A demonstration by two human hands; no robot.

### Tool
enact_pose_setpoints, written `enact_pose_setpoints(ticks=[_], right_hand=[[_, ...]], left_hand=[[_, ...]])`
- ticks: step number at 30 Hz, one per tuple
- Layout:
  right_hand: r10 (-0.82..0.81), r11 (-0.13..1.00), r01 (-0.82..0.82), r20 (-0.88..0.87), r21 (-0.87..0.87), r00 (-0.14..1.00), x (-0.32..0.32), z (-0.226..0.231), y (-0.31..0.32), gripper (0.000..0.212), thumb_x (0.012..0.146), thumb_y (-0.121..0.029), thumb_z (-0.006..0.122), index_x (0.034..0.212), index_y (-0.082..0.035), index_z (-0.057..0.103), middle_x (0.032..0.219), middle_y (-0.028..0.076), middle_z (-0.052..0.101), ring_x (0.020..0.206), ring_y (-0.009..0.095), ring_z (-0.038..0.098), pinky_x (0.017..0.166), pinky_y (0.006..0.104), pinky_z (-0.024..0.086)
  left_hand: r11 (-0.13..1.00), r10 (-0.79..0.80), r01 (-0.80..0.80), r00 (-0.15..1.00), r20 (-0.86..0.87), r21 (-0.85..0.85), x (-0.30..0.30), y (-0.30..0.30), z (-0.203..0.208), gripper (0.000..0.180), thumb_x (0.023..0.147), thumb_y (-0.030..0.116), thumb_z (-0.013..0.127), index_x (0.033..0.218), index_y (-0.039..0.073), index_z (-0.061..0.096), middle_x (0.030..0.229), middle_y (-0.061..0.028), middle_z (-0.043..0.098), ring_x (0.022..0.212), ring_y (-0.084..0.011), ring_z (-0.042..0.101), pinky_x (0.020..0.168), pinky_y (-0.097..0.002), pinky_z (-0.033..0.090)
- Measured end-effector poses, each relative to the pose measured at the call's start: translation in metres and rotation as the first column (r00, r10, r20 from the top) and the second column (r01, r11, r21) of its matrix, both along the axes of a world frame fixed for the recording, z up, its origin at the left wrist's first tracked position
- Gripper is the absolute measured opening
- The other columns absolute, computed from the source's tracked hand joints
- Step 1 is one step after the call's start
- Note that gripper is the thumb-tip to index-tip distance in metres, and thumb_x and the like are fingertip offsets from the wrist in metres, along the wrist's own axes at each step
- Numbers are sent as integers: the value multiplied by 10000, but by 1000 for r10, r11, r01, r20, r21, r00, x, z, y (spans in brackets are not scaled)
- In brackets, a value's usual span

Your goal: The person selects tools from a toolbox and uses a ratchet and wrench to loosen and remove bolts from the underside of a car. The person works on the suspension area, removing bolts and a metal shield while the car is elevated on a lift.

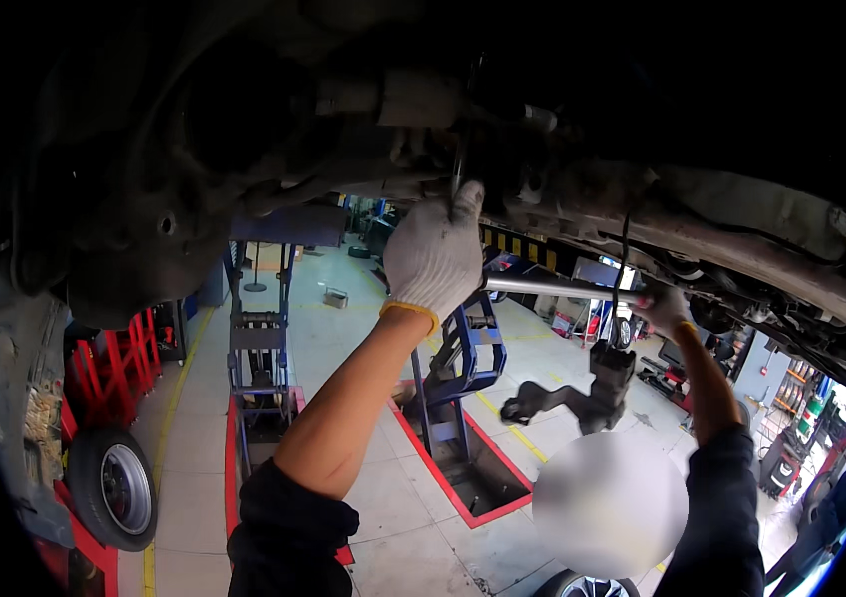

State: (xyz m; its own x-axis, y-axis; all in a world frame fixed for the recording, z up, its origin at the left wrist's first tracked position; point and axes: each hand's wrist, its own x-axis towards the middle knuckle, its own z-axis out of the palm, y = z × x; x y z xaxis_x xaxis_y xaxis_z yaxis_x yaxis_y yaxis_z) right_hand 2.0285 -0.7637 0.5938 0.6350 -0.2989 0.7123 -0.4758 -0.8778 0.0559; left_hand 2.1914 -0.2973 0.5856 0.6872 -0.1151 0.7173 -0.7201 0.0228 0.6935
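Note:
Both my hands wear white knit gloves and are raised under a vehicle's dark underbody [393,99]. My left hand [435,249] is closed around the head end of a long-handled socket wrench [552,287], thumb pointing up. A thin metal extension bar [460,159] rises from that hand into the underbody, where its upper end is lost in shadow. The wrench's shiny handle runs to the right, and my right hand [663,306] is closed around its far end. Below the handle a black part [607,383] hangs near a dark cable [625,249].
Blue scissor-lift legs [262,338] and another blue lift leg [468,353] stand in red-edged floor pits [482,512]. A wheel [114,488] leans beside a red rack [109,378] at left. A blurred round patch [610,502] hides part of the lower right. Shelves [793,388] stand at far right.

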Motion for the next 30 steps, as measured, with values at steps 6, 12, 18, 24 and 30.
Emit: enact_pose_setpoints(ticks=[6, 12, 18, 24, 30], right_hand=[[-122, 978, 110, -59, -175, 991, -128, -16, 88, 302, 800, -383, 852, 869, -101, 768, 893, 134, 748, 770, 291, 715, 726, 393, 570], [-174, 954, 196, 113, -225, 978, -215, -49, 163, 251, 748, -278, 857, 723, -81, 702, 670, 119, 666, 611, 296, 649, 610, 417, 512], [-391, 691, 524, 352, -497, 850, -313, -50, 327, 165, 770, -126, 740, 704, -49, 609, 695, 149, 571, 675, 355, 592, 625, 461, 442], [-282, 601, 524, 454, -603, 845, -309, -50, 307, 98, 791, -109, 700, 739, -56, 637, 819, 127, 630, 758, 338, 627, 673, 439, 486], [-242, 970, 234, 311, 61, 919, -137, -57, 87, 246, 789, -231, 874, 914, -66, 740, 938, 115, 717, 869, 277, 672, 774, 408, 535]], left_hand=[[998, 69, -69, 992, 106, -1, 21, 24, 1, 705, 1044, 635, 418, 867, 17, 706, 778, -218, 682, 808, -409, 688, 763, -508, 515], [980, -181, 194, 962, 202, -47, 40, 18, 4, 690, 1046, 594, 478, 744, -6, 637, 672, -180, 630, 654, -321, 661, 652, -439, 499], [731, -639, 644, 762, 107, -226, 41, 19, -2, 542, 1061, 479, 557, 783, 15, 583, 536, -44, 543, 474, -140, 573, 511, -298, 481], [786, -562, 565, 822, 92, -252, 40, 21, 5, 534, 1073, 462, 540, 793, 9, 582, 563, -48, 541, 483, -154, 569, 491, -316, 470], [709, -681, 632, 729, -71, -312, -2, 21, 11, 415, 1062, 420, 595, 867, 55, 592, 649, 13, 488, 506, -111, 461, 480, -285, 438]])
